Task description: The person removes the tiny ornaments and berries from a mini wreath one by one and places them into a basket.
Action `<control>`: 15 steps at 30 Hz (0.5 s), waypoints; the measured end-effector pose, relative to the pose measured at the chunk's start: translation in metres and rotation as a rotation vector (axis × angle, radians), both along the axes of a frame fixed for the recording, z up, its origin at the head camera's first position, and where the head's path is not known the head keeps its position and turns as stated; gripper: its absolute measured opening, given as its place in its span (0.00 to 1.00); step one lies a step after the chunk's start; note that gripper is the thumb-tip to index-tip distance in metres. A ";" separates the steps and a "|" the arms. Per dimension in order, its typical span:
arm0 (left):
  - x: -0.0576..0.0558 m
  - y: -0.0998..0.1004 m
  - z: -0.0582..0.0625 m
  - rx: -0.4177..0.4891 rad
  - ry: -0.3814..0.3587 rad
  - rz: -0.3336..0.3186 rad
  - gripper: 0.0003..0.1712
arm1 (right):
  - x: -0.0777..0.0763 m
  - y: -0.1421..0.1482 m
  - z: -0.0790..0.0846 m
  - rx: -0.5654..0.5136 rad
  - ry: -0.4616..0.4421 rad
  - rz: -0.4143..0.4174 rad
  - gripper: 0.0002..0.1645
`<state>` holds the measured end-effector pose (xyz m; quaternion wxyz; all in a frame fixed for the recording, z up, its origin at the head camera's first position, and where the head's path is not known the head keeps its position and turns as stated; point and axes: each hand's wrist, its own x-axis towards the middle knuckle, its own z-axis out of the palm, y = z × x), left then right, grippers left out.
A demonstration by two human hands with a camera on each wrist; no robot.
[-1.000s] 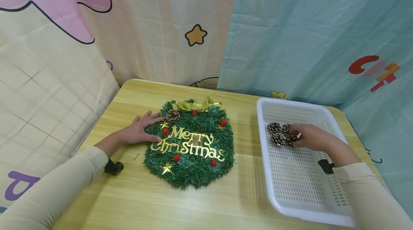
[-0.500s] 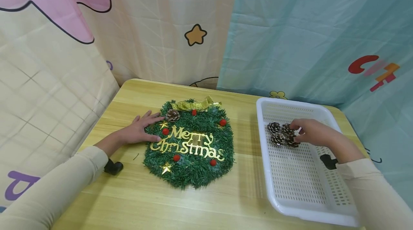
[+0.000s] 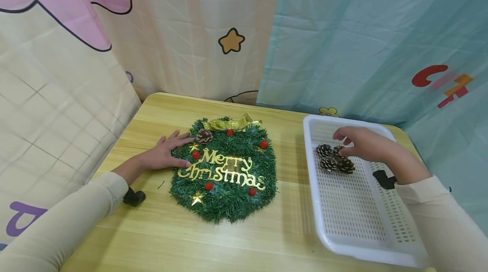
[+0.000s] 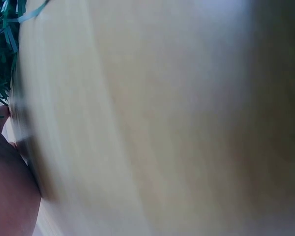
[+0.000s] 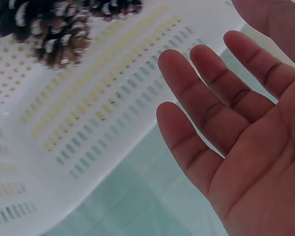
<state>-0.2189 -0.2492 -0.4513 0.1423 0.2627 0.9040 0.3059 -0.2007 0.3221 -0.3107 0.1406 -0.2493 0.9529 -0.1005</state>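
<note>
On the table lies a green tinsel wreath with gold "Merry Christmas" lettering, red balls, gold stars and a gold ribbon. My left hand rests at its left edge with fingers spread, one fingertip beside a pine cone set in the wreath. Several snow-tipped pine cones sit together in a white plastic basket on the right. Above them hovers my right hand, overlapping one cone in the head view. The right wrist view shows its palm bare, fingers loosely bent and apart from the cones.
A black wrist strap is at the left wrist, another at the right. The wooden table ends at patterned curtains behind and beside it. The basket's raised rim surrounds the pine cones.
My right hand has come away from the nearest pine cones, lifting and shifting toward the back of the basket, and its fingers have loosened. The left hand and wreath have not moved.
</note>
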 end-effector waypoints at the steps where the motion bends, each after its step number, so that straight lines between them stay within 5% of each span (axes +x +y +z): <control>1: 0.000 0.000 0.000 0.001 0.000 0.000 0.50 | -0.001 -0.003 0.002 0.002 0.004 0.005 0.21; 15: 0.001 0.000 0.000 0.001 -0.002 0.002 0.50 | -0.009 -0.058 0.030 -0.017 0.006 0.079 0.24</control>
